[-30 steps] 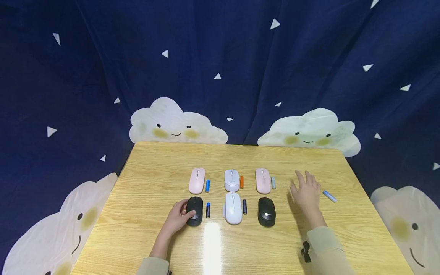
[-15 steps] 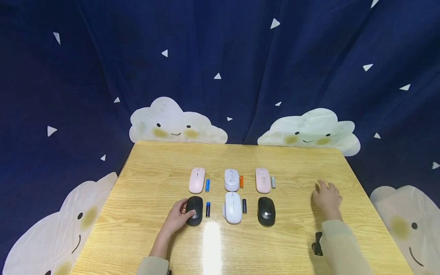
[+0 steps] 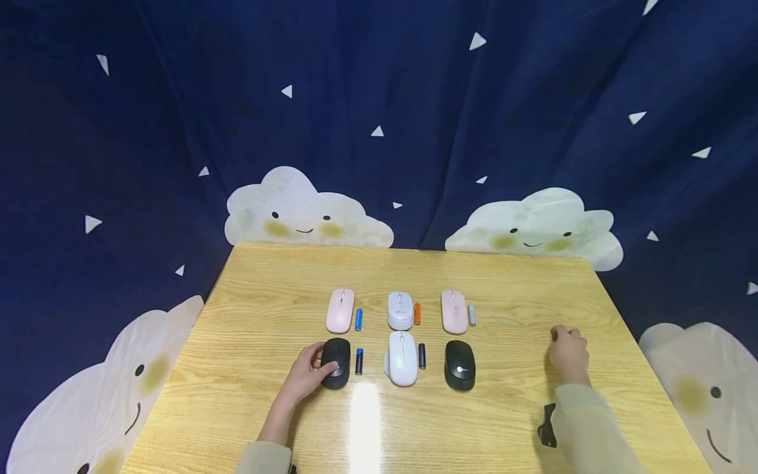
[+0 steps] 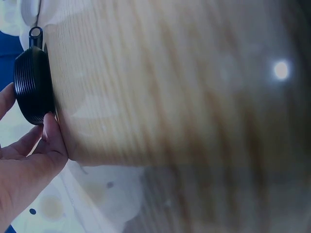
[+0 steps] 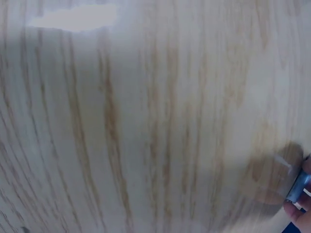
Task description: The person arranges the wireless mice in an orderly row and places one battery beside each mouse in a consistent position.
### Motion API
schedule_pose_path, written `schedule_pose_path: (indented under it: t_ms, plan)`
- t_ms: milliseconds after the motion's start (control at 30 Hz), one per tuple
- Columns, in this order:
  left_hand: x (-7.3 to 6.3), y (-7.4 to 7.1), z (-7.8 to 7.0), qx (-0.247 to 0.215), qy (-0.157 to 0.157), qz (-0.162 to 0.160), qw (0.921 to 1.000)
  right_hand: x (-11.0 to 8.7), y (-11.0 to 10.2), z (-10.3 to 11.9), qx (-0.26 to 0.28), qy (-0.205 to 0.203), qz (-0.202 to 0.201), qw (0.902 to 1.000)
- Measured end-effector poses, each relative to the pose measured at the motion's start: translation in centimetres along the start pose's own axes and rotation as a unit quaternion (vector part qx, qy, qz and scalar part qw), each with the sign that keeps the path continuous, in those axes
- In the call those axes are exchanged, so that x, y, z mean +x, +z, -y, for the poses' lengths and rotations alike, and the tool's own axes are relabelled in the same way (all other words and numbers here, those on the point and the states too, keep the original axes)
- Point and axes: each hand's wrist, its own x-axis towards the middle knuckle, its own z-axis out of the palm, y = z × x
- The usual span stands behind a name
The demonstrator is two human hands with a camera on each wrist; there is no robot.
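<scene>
At the front left my left hand [image 3: 306, 375] holds a black computer mouse [image 3: 337, 363], fingers along its left side and thumb over its top. The left wrist view shows the ridged side of this mouse [image 4: 33, 85] between finger and thumb. Far to the right, my right hand [image 3: 569, 353] pinches a battery, mostly covered by the fingers in the head view. The right wrist view catches this bluish battery [image 5: 297, 188] between the fingertips at the frame's right edge, close over the wood. Beside the left-hand mouse lies a dark blue battery [image 3: 358, 361].
More mice stand in two rows on the wooden table [image 3: 497, 428]: pink [image 3: 340, 311], white-grey [image 3: 399, 311], another pink [image 3: 454, 312], white [image 3: 403, 359] and black [image 3: 459, 365]. Blue [image 3: 358, 320], orange [image 3: 417, 314], pale [image 3: 471, 315] and dark [image 3: 422, 356] batteries lie beside them.
My right hand has moved right to the loose bluish battery and taken hold of it, its fingers closing in. My left hand stays on the black mouse.
</scene>
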Motion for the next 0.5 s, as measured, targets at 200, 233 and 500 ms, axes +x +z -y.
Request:
schedule_pose_path:
  t_ms: [200, 233, 500]
  plan:
    - [0.05, 0.04, 0.0, 0.004, 0.0, -0.004, 1.0, 0.01, 0.2, -0.01, -0.006, 0.006, -0.012, 0.9999]
    - [0.04, 0.04, 0.03, 0.004, 0.001, -0.003, 1.0, 0.0, 0.2, 0.01, -0.006, 0.006, -0.013, 0.9999]
    - [0.19, 0.12, 0.36, -0.004, 0.008, -0.003, 1.0, -0.36, 0.05, 0.31, 0.005, 0.008, -0.011, 0.9999]
